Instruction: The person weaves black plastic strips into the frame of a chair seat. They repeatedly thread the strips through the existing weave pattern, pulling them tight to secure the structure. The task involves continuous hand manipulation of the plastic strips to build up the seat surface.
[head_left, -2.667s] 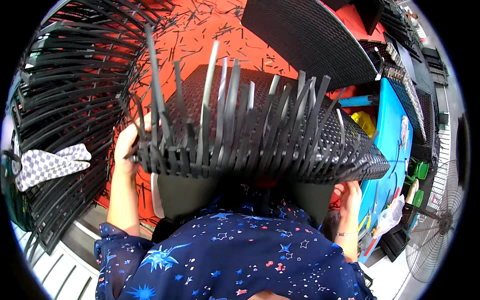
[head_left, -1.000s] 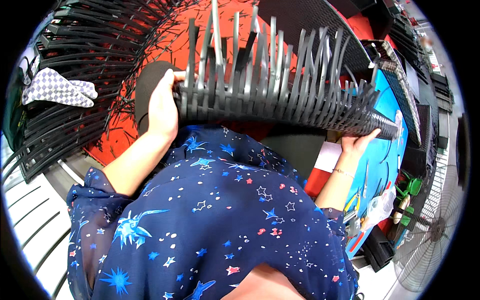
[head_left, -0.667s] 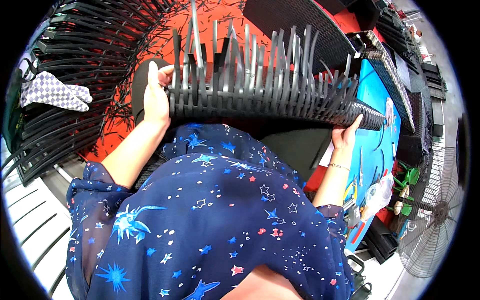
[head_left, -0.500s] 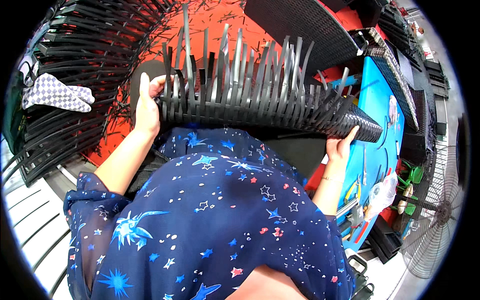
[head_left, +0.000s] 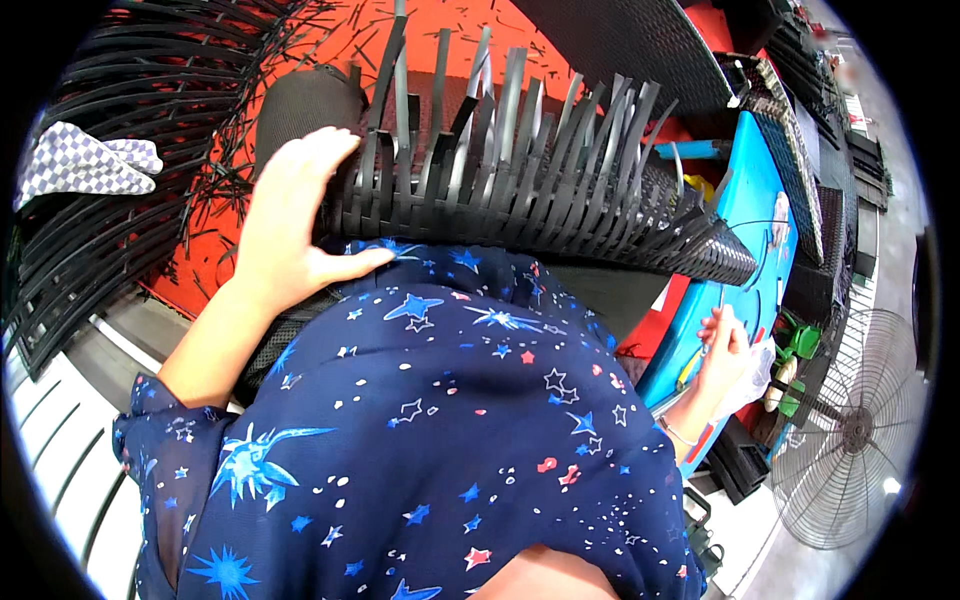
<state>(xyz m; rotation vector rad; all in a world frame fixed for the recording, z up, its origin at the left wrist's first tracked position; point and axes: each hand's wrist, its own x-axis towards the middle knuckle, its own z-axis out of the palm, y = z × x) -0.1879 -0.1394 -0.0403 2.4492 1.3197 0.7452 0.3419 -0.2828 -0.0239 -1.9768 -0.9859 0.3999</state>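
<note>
Across my lap lies a woven black strip piece, with many loose flat strips standing up from its far edge. My left hand is at its left end, fingers stretched and the thumb spread wide, touching or just beside the weave. My right hand is off the piece, over the blue table at the right. Its fingers are curled in toward a thin tool on the table; what they hold, if anything, I cannot make out. Behind my left hand sits a dark rounded pad.
A red surface strewn with strip offcuts lies beyond. Bundled long black strips and a checkered cloth are at the left. A large woven panel stands at the back right. A wire-caged fan is at the far right.
My right hand has let go of the woven piece's right end and moved down and right to the table. My left hand has opened at the left end.
</note>
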